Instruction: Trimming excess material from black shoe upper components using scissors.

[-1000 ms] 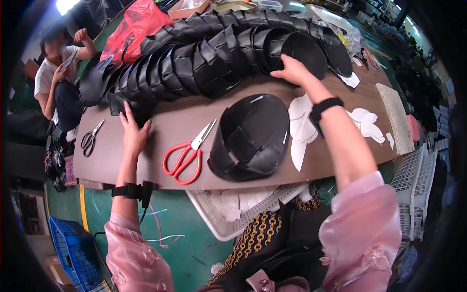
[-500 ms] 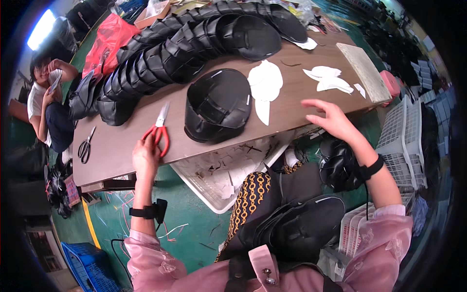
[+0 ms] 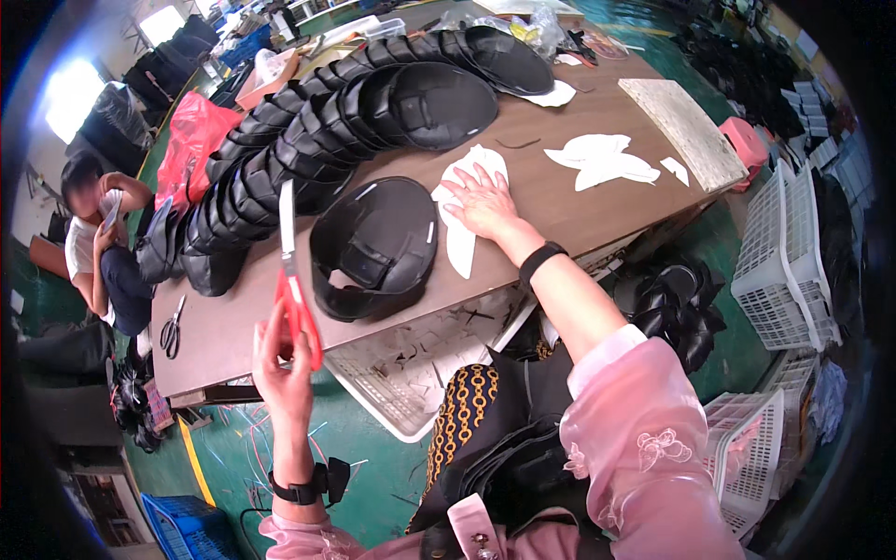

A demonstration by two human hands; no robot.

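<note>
My left hand (image 3: 283, 359) is closed round the red handles of a pair of scissors (image 3: 297, 317), blades pointing up and away, lifted near the table's front edge. My right hand (image 3: 485, 203) lies flat with spread fingers on white cut-out pieces (image 3: 460, 250), partly covering them. Between my hands stands a black, leather-look piece (image 3: 373, 247) with a rounded flat face and a hollow band. Behind it, long curved rows of similar nested black pieces (image 3: 443, 105) stretch across the table. More black pieces (image 3: 509, 462) lie on my lap.
More white cut-outs (image 3: 602, 163) and a pale slab (image 3: 686, 135) lie on the table's right. Black-handled scissors (image 3: 171, 329) rest at the left edge, near a red plastic bag (image 3: 191, 149). A white scrap basket (image 3: 378, 397) sits below; white crates (image 3: 784, 271) stand right. A person (image 3: 103, 233) sits far left.
My left hand has lifted the red-handled scissors off the table. My right hand has moved left and down onto the white cut-outs. The head view has shifted slightly.
</note>
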